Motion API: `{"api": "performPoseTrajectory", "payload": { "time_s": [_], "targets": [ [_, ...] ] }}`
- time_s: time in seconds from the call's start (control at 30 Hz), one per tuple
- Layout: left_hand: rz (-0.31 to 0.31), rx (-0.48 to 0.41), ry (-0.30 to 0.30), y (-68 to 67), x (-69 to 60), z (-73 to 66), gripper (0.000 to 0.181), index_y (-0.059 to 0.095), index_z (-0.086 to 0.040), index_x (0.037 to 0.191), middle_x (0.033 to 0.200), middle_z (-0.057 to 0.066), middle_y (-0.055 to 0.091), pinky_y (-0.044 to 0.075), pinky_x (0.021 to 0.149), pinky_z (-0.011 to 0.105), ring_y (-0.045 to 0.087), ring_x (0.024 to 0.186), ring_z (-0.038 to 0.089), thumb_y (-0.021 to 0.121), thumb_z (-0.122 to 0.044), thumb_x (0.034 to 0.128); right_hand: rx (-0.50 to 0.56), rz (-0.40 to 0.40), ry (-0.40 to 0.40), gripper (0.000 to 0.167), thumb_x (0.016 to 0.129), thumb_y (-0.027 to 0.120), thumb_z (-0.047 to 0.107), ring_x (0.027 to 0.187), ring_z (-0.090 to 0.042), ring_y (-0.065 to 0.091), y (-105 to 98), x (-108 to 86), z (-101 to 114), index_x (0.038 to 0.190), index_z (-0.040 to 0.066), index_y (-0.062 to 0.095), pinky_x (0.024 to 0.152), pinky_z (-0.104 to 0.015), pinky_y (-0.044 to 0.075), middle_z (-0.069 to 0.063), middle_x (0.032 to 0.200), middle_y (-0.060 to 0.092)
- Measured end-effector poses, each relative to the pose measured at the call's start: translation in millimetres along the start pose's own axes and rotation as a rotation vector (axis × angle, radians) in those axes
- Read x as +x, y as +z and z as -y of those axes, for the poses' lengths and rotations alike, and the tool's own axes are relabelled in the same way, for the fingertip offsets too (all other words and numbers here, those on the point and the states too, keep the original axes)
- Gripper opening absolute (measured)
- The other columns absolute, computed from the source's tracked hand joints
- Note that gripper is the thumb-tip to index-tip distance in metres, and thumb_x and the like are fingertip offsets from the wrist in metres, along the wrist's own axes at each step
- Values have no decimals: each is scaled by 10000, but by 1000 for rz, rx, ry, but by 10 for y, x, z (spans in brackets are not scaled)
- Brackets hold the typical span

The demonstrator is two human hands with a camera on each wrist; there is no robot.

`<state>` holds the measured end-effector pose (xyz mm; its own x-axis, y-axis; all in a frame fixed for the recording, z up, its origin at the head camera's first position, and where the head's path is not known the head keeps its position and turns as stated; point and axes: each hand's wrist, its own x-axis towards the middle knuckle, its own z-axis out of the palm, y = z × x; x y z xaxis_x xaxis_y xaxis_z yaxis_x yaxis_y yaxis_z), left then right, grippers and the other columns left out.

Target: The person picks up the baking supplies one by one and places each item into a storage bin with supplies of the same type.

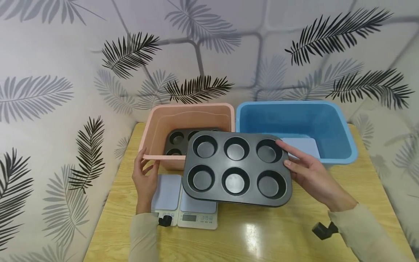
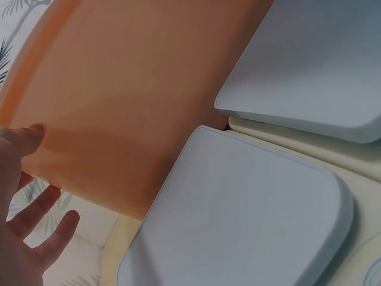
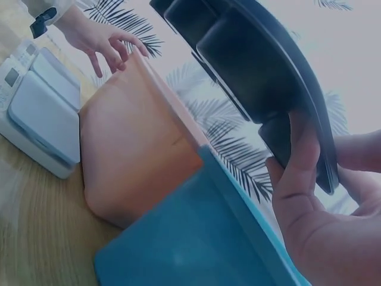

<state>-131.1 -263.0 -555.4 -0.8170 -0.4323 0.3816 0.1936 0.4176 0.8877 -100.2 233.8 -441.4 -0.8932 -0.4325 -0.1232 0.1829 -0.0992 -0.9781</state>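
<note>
My right hand (image 1: pixel 312 178) grips a dark six-cup muffin tin (image 1: pixel 218 159) by its right end, thumb on top, with fingers (image 3: pixel 297 161) curled beneath it. The tin is raised in front of the bins, cups facing up and tilted toward me. At the near left corner of a pink bin (image 1: pixel 163 157), my left hand (image 1: pixel 145 180) pinches the rim, its thumb against the outer wall in the left wrist view. A second muffin tin (image 1: pixel 176 138) lies inside that bin, partly hidden behind the raised one.
A blue bin (image 1: pixel 347 138) stands right of the pink one, with a flat whitish item (image 1: pixel 304 145) inside. Two white kitchen scales, a left scale (image 1: pixel 167 193) and a right scale (image 1: pixel 198 218), sit side by side on the wooden table (image 1: pixel 183 247). Leaf-patterned fabric (image 1: pixel 245 65) rises behind.
</note>
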Motion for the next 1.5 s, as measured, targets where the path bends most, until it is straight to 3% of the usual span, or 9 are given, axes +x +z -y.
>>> {"api": "performPoseTrajectory", "payload": {
  "time_s": [0.13,0.27,0.47,0.6,0.7,0.93,1.1,1.3,1.5],
  "targets": [
    [2,7,-10,4,2,93,652,590,-132,1564,1590,84,610,598,917,169,639,1180,29,807,7,964,-17,-25,25,642,1152,553,145,1379,-21,557,47,111,93,1743,229,314,996,-222,590,7,1847,150],
    [2,-8,-8,4,12,132,664,598,-165,1563,1583,52,620,601,910,173,656,1194,115,820,-8,958,19,-52,18,643,1144,581,162,1352,-29,570,106,234,169,1733,258,341,954,-206,582,11,1840,187],
    [0,4,20,10,22,141,656,586,-114,1563,1583,123,615,573,905,125,674,1216,256,800,31,960,60,-103,7,630,1135,605,175,1112,-33,595,210,411,226,1716,280,384,822,-175,511,16,1657,448],
    [13,-15,38,5,36,128,644,597,-115,1553,1579,111,621,570,900,108,668,1194,150,807,19,959,69,-121,3,628,1128,624,197,1038,-30,626,267,537,235,1707,289,402,801,-185,508,43,1500,612],
    [25,-22,36,1,36,110,641,601,-134,1554,1583,86,621,573,904,113,655,1179,80,816,-10,963,78,-124,0,629,1125,628,200,1131,-51,688,306,635,247,1705,292,404,864,-216,573,25,1476,655],
    [35,-23,25,-25,29,111,633,594,-172,1569,1594,83,615,596,933,158,660,1214,154,806,-52,985,70,-105,0,622,1138,596,189,1109,-77,717,374,892,290,1709,320,387,906,-249,602,11,1425,690],
    [38,-29,7,-38,13,115,628,593,-165,1571,1594,106,610,591,933,153,657,1214,107,797,-44,989,11,-100,14,598,1146,570,160,969,-105,632,447,1130,326,1688,364,421,851,-253,559,28,1279,682],
    [23,-40,24,-26,19,118,646,594,-138,1564,1555,140,636,576,898,122,658,1190,104,808,-7,969,-48,-87,8,590,1144,569,142,953,-115,645,553,1428,336,1674,373,447,866,-267,587,33,1136,689],
    [25,-35,36,-12,27,126,639,594,-158,1563,1551,126,648,570,902,108,656,1186,99,804,-18,977,-28,-86,8,602,1138,572,111,965,-96,721,650,1700,318,1679,345,447,871,-260,613,-64,1245,729]
  ]
}}
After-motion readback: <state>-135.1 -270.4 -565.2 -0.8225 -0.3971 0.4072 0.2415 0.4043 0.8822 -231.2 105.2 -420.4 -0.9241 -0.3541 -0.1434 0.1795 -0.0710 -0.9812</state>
